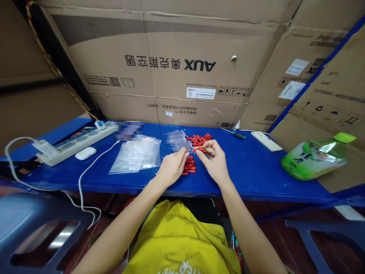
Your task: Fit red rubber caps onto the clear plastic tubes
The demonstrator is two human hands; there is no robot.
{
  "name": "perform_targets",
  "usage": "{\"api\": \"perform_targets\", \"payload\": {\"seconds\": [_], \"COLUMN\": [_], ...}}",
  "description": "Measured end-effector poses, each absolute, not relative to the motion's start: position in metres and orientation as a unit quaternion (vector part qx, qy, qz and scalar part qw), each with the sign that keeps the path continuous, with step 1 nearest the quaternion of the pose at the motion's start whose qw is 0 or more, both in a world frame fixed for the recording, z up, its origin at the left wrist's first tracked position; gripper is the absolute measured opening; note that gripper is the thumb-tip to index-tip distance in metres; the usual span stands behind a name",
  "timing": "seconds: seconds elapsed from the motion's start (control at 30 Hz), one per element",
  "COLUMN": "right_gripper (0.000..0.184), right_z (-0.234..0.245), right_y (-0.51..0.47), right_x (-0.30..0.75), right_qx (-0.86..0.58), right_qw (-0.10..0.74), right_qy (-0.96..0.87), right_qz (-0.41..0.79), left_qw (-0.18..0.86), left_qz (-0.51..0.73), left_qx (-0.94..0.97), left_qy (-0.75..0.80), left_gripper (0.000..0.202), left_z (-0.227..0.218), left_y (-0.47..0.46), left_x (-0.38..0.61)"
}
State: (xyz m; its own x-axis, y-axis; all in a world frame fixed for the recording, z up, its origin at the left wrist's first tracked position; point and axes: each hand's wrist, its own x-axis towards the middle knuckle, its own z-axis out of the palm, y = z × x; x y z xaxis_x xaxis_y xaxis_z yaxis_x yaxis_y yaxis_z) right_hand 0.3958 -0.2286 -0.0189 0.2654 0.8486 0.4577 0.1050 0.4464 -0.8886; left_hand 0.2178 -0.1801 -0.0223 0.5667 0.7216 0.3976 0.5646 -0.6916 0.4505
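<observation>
Both my hands meet over the middle of a blue table (251,167). My left hand (172,166) is pinched closed, its fingertips on a thin clear tube beside a pile of clear plastic tubes (177,140). My right hand (213,159) is pinched on a small red cap (199,149) and faces the left hand. A heap of red caps (199,139) lies just behind the hands. More red pieces (190,166) lie between and under them.
Clear plastic bags (137,155) lie left of the hands. Further left are a white power strip (74,144), a white earbud case (85,153) and a cable. A screwdriver (238,134), a white remote-like bar (266,140) and a green bottle (316,156) lie right. Cardboard boxes (171,64) stand behind.
</observation>
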Motion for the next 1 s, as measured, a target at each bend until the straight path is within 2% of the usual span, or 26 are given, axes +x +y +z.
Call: {"api": "perform_targets", "payload": {"seconds": [0.3,0.47,1.0], "right_gripper": [0.017,0.014,0.017], "right_z": [-0.025,-0.024,-0.026], "right_y": [-0.227,-0.229,-0.229], "right_x": [0.38,0.379,0.381], "right_qx": [-0.453,-0.442,-0.458], "right_qw": [0.664,0.664,0.65], "right_qy": [-0.551,-0.555,-0.552], "right_qz": [0.223,0.235,0.251], "left_qw": [0.187,0.194,0.157], "left_qz": [0.333,0.344,0.307], "left_qx": [0.858,0.854,0.872], "left_qy": [0.344,0.338,0.348], "left_gripper": [0.026,0.026,0.028], "left_z": [-0.022,-0.022,-0.019], "left_y": [-0.18,-0.18,-0.182], "left_x": [0.217,0.217,0.215]}}
